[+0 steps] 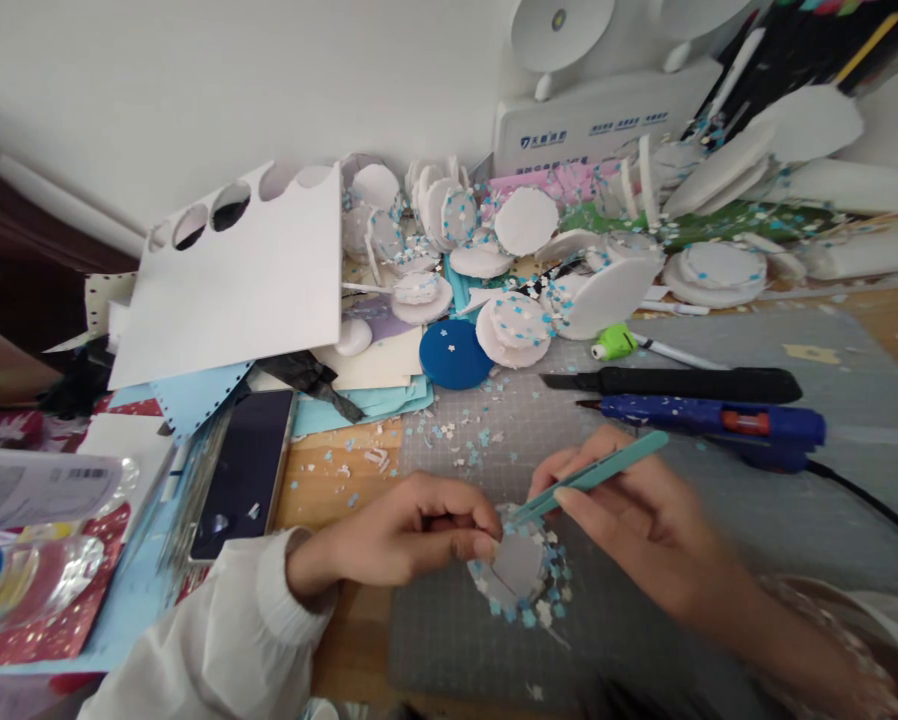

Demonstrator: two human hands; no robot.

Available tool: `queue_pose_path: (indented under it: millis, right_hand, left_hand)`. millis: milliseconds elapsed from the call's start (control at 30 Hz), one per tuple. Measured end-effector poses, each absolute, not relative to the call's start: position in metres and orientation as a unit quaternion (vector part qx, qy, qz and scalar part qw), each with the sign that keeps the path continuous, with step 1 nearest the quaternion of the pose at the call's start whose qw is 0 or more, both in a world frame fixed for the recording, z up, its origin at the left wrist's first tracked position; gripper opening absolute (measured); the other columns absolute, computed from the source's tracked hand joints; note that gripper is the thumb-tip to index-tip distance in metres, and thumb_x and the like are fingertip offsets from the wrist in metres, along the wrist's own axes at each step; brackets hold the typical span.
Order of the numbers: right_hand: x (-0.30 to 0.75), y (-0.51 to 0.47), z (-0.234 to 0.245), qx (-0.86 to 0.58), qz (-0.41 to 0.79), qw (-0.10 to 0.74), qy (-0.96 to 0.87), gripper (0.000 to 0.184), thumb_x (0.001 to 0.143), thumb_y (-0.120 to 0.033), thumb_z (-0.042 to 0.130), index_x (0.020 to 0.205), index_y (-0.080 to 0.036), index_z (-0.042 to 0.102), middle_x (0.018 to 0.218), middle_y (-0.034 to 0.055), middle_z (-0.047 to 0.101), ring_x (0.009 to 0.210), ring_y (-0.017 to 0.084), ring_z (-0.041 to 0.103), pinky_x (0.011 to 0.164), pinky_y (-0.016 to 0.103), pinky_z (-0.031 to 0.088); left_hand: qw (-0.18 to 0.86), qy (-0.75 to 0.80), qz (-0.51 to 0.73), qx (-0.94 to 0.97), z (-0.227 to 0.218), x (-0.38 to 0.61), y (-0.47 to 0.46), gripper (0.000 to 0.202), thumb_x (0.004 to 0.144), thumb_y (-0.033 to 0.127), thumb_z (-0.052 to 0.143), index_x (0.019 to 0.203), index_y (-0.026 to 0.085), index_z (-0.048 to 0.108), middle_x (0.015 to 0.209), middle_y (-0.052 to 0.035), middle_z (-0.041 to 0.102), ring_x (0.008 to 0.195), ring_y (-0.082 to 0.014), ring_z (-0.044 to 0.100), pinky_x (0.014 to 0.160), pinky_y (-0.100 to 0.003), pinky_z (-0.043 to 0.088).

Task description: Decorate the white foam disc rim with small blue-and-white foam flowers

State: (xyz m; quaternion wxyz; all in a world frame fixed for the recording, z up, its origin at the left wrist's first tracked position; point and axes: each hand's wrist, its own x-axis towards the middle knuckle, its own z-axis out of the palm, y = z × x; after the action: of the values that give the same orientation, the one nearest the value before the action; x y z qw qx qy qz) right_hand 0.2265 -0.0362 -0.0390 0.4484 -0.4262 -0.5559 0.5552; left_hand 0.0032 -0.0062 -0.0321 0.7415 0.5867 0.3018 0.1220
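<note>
My left hand (411,535) is closed in a pinch on a white foam disc (520,565) whose edge is ringed with small blue and white flower bits. It rests on the grey cutting mat (719,560). My right hand (636,520) grips teal tweezers (599,472), their tips touching the top edge of the disc beside my left fingertips.
A blue glue gun (719,422) and a black utility knife (681,383) lie on the mat behind my hands. A dark blue lid (455,355), several decorated foam discs (513,330), a white sheet with round cut-outs (246,275) and a phone (246,470) crowd the back and left.
</note>
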Motion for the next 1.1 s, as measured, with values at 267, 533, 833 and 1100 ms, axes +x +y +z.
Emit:
queue_pose_path:
  millis: [267, 533, 833, 1100]
  right_hand:
    - [0.227, -0.036, -0.04, -0.421, 0.535, 0.445, -0.582, 0.005, 0.089, -0.021, 0.056, 0.088, -0.025, 0.059, 0.083, -0.0018, 0.063, 0.078, 0.008, 0.066, 0.07, 0.014, 0.055]
    - [0.232, -0.038, -0.039, -0.399, 0.461, 0.471, -0.637, 0.018, 0.088, -0.009, 0.052, 0.092, -0.026, 0.054, 0.087, -0.0023, 0.064, 0.08, 0.009, 0.066, 0.071, 0.017, 0.055]
    - [0.237, -0.039, -0.039, -0.322, 0.387, 0.441, -0.743, 0.032, 0.08, -0.002, 0.051, 0.104, -0.023, 0.052, 0.094, 0.0048, 0.067, 0.089, 0.017, 0.067, 0.075, 0.03, 0.056]
    - [0.238, -0.041, -0.041, -0.342, 0.397, 0.423, -0.739, 0.032, 0.081, -0.003, 0.051, 0.104, -0.025, 0.05, 0.094, 0.0035, 0.066, 0.089, 0.017, 0.066, 0.075, 0.029, 0.055]
  left_hand:
    - [0.737, 0.301, 0.127, 0.592, -0.032, 0.004, -0.005, 0.027, 0.09, 0.035, 0.059, 0.077, 0.011, 0.059, 0.068, 0.0009, 0.051, 0.062, -0.0081, 0.042, 0.057, -0.019, 0.035]
    - [0.742, 0.304, 0.119, 0.585, -0.034, 0.002, -0.006, 0.025, 0.09, 0.033, 0.058, 0.079, 0.011, 0.058, 0.069, 0.0009, 0.05, 0.062, -0.0081, 0.041, 0.057, -0.019, 0.034]
    - [0.74, 0.305, 0.117, 0.588, -0.033, 0.002, -0.005, 0.029, 0.09, 0.039, 0.058, 0.08, 0.011, 0.058, 0.069, 0.0012, 0.05, 0.062, -0.0081, 0.041, 0.056, -0.019, 0.034]
    - [0.735, 0.308, 0.114, 0.593, -0.033, 0.002, -0.006, 0.029, 0.089, 0.039, 0.057, 0.079, 0.012, 0.057, 0.07, 0.0005, 0.05, 0.062, -0.0086, 0.042, 0.057, -0.02, 0.034]
